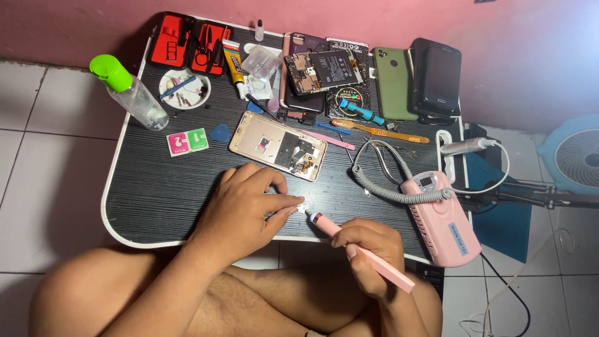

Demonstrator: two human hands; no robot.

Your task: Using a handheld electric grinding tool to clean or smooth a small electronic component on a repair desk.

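Small metal part [304,208], pinched in left hand [243,209] fingertips. Slim pink rotary handpiece [362,251], gripped pen-like by right hand [369,249]. Dark woodgrain surface [162,187] beneath.

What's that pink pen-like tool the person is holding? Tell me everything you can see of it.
The pink pen-like tool is a slim, smooth stick that looks like plastic, with a rounded darker-pink collar near its front and a small tip. The right hand grips it around the middle like a pen. It lies slanted, its back end toward the person and its tip against a tiny pale part pinched in the left hand, just above the dark table.
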